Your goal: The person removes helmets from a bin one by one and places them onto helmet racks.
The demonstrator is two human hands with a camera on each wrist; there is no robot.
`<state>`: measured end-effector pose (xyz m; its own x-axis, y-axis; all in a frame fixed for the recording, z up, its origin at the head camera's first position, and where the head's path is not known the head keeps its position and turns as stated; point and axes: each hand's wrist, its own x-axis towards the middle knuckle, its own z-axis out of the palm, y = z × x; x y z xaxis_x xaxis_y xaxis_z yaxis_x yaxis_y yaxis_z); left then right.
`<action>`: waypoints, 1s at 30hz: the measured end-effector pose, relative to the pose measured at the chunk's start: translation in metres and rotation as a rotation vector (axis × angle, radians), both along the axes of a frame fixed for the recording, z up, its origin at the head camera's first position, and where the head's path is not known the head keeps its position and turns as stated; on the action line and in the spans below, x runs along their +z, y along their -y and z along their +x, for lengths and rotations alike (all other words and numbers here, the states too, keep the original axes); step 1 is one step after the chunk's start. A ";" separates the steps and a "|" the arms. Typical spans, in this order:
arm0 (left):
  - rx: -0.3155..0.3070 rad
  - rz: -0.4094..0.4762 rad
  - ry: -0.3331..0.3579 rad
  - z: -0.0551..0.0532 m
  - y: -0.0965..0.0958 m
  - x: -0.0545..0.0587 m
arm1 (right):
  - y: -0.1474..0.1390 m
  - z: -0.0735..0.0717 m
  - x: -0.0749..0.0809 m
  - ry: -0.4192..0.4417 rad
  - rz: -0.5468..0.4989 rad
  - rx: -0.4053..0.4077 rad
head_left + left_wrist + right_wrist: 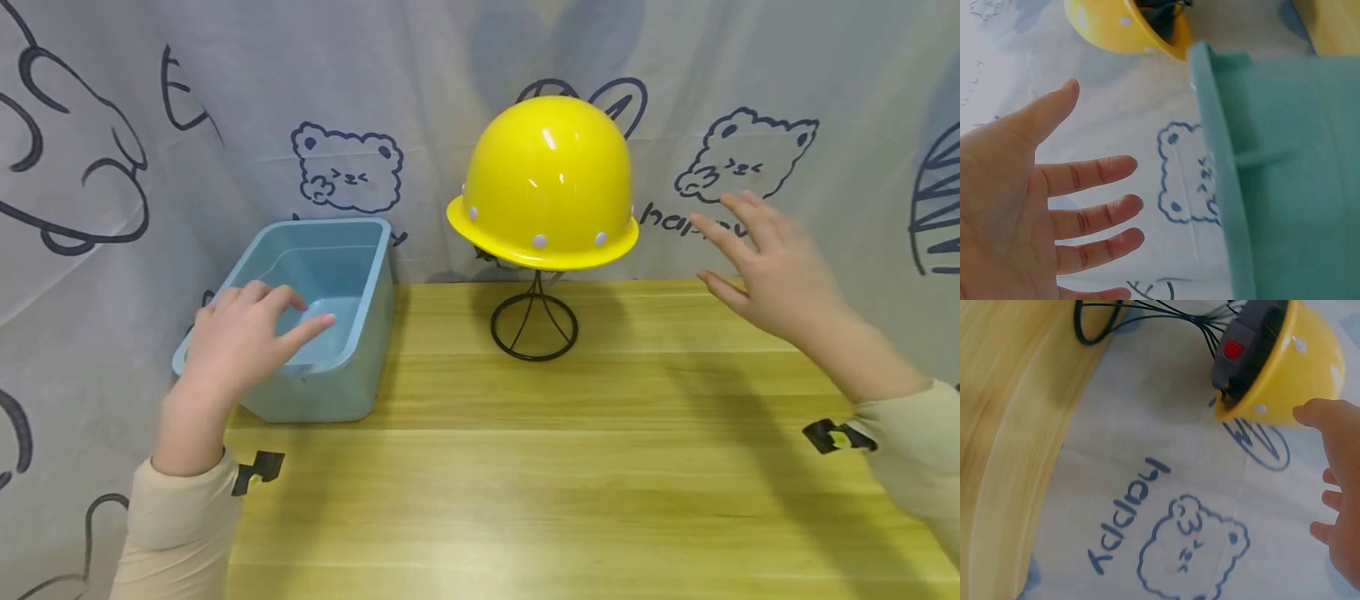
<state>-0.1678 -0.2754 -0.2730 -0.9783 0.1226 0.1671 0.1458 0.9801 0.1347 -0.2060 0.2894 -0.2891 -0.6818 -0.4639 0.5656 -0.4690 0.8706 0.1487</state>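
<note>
A glossy yellow hard hat [551,179] sits on a black wire stand [536,329] toward the back of the table. My left hand [240,337] is over the near left part of a blue plastic bin [356,367], thumb and fingers spread, holding nothing. In the left wrist view its palm [997,206] shows, fingers apart from the bin. To the right of the hard hat, my right hand [780,267] is raised in the air with fingers extended and empty. The right wrist view shows a dark inner lining with a red knob [1233,349] under the hard hat's brim.
The wooden table [525,492] runs up to a pale curtain [435,167] with bear drawings, which hangs behind and along the left side. The bin stands at the table's left edge, its opening facing up.
</note>
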 end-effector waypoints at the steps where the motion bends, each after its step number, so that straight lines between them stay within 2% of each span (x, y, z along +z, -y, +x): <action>1: -0.008 0.009 -0.007 0.000 -0.003 0.001 | -0.004 0.003 0.000 0.015 -0.020 -0.023; 8: -0.065 0.115 -0.073 -0.006 -0.025 0.003 | -0.030 0.018 -0.005 0.151 -0.127 -0.200; 13: -0.084 0.165 -0.115 -0.012 -0.045 0.004 | -0.047 0.026 -0.013 0.237 -0.177 -0.284; 17: -0.101 0.183 -0.131 -0.018 -0.062 0.000 | -0.056 0.033 -0.023 0.302 -0.191 -0.348; 22: -0.102 0.188 -0.114 -0.025 -0.080 -0.011 | -0.058 0.038 -0.037 0.338 -0.174 -0.405; 30: -0.104 0.198 -0.070 -0.029 -0.105 -0.041 | -0.053 0.040 -0.061 0.355 -0.174 -0.400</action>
<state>-0.1967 -0.1702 -0.3143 -0.9473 0.1800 0.2651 0.2603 0.9147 0.3090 -0.1656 0.3425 -0.3504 -0.9478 -0.0505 0.3147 -0.0922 0.9886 -0.1192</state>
